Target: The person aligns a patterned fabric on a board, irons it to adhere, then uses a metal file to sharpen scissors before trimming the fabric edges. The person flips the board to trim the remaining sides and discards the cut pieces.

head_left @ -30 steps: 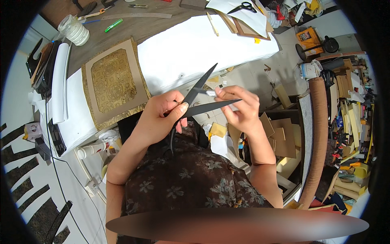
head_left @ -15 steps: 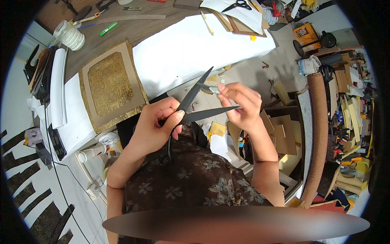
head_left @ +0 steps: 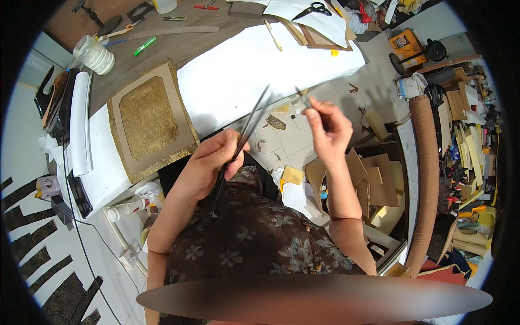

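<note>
Large black scissors are gripped in my left hand, fingers wrapped round them near the pivot. Their blades point up and away from me and appear almost edge-on, as two narrow dark lines. My right hand pinches a small, thin, pointed strip with a paler part at the fingertips; its exact kind is unclear. The strip is held apart from the scissors, to their right. Left of my hands, a gold patterned fabric piece lies on the table with a brown cardboard frame on it.
White paper covers the table's near part. A pencil-like stick, a green marker, a glass jar and black-handled scissors lie or stand there. An open box of cardboard pieces and a brown roll are at right.
The scissors have turned from wide-open blades seen flat to nearly edge-on. My right hand has drawn the small strip away from the blade, a little to the right and upward.
</note>
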{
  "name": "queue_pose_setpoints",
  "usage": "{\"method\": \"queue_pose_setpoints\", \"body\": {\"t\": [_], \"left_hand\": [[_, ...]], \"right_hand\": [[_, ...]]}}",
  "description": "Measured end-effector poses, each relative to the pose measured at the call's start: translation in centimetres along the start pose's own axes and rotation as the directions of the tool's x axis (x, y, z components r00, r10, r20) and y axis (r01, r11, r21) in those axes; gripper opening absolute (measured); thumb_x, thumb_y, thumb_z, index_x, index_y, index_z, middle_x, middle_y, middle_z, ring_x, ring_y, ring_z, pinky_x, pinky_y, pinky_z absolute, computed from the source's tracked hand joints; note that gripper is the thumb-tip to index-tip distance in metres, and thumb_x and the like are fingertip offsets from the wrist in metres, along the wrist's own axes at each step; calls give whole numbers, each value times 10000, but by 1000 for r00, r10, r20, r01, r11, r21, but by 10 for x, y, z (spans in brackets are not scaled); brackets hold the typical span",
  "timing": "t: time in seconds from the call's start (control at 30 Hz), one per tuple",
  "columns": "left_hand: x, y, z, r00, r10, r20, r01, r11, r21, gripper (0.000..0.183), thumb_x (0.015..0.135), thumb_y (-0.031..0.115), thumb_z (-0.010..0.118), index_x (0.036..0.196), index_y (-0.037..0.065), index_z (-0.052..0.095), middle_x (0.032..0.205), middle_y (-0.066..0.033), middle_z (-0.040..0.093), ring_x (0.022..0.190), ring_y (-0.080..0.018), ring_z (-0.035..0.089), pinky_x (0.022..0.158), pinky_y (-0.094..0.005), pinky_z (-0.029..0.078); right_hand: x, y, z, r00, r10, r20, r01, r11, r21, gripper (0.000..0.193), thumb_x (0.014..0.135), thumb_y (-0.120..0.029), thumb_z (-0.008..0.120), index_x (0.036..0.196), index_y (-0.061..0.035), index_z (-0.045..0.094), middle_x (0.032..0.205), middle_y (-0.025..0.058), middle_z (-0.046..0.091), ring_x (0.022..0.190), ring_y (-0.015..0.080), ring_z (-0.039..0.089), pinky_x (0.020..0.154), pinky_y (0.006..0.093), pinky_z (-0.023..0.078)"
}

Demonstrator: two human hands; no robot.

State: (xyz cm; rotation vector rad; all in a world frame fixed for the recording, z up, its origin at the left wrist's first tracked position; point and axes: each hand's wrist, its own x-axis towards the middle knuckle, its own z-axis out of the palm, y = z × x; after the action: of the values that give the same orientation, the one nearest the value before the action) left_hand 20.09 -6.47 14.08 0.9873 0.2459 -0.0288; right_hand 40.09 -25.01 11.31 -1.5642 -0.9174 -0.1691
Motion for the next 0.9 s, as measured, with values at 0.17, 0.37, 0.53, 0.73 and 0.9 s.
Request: {"method": "queue_pose_setpoints", "body": {"t": [0.17,0.37,0.53,0.73,0.9], "left_hand": [[2,7,2,996,-55,68,54,998,22,279,1060,231,456,1177,-4,552,713,10,496,608,-75,425,592,-226,351],[-1,25,1,973,-190,133,180,980,86,467,1074,277,412,1388,-64,468,1053,-244,683,926,-318,724,827,-371,595],[-6,17,9,984,-168,60,162,982,92,461,1057,245,418,1371,-90,463,1095,-294,679,872,-334,732,752,-361,610],[-11,9,8,987,-116,112,87,969,231,401,1066,178,392,1370,-74,463,1077,-264,694,770,-301,738,700,-338,598],[-13,14,12,986,-114,123,81,966,246,381,1064,154,398,1359,-77,467,1037,-238,709,698,-274,731,663,-327,591]], "right_hand": [[-7,-25,7,994,-2,105,10,997,-80,168,868,-32,739,1029,12,717,813,64,667,640,85,557,544,215,419],[-1,-49,2,868,-256,425,395,876,-278,397,753,-53,768,1139,-136,730,766,31,598,585,189,572,484,302,472],[0,-62,-5,735,-236,636,551,754,-357,587,701,-95,702,1265,-257,688,768,6,474,589,155,542,461,298,471],[3,-72,-10,637,-135,759,605,698,-383,600,741,-129,653,1325,-265,643,797,17,446,616,156,559,460,307,481],[6,-72,-14,624,-68,778,585,701,-408,623,760,-126,627,1362,-283,616,804,27,457,620,168,576,462,313,485]]}}
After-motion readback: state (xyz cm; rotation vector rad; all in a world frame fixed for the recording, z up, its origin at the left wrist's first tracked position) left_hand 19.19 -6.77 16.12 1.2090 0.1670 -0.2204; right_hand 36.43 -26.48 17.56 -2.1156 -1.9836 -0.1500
